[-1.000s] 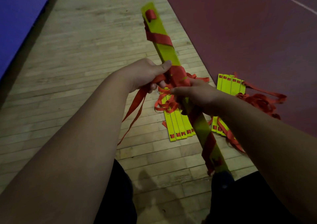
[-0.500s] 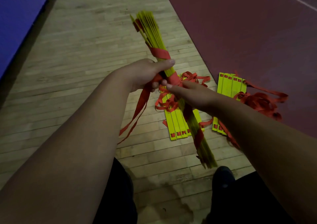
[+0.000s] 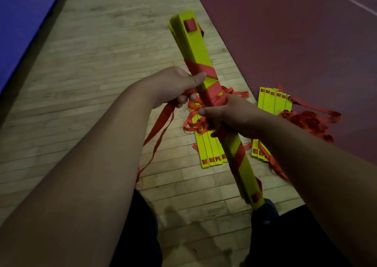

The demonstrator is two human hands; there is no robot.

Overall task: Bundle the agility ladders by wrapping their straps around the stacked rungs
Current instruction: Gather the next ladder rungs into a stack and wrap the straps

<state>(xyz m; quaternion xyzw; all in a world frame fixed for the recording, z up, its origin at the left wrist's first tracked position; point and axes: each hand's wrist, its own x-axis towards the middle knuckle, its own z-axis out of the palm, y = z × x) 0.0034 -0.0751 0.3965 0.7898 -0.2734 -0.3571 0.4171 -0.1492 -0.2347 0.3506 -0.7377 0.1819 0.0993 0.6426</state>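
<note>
A stack of yellow ladder rungs (image 3: pixel 196 46) is held up in front of me, tilted away, its flat face toward the camera. Red strap (image 3: pixel 205 69) winds round it in several turns above, between and below my hands. My left hand (image 3: pixel 175 85) grips the stack's left side, thumb across the wraps, and holds the loose strap tail (image 3: pixel 161 129) that hangs down toward the floor. My right hand (image 3: pixel 228 113) grips the stack's middle from the right, just below the left hand.
Two more sets of yellow rungs lie on the wooden floor (image 3: pixel 81 82): one (image 3: pixel 210 152) under my hands, another (image 3: pixel 273 101) at the right with tangled red straps (image 3: pixel 306 119). A dark red mat (image 3: pixel 295 42) is on the right, a blue mat (image 3: pixel 20 21) on the left.
The stack has been rolled about its length, edge-on half a second ago and flat face up now. More strap turns lie round its middle. Both hands stay at the middle.
</note>
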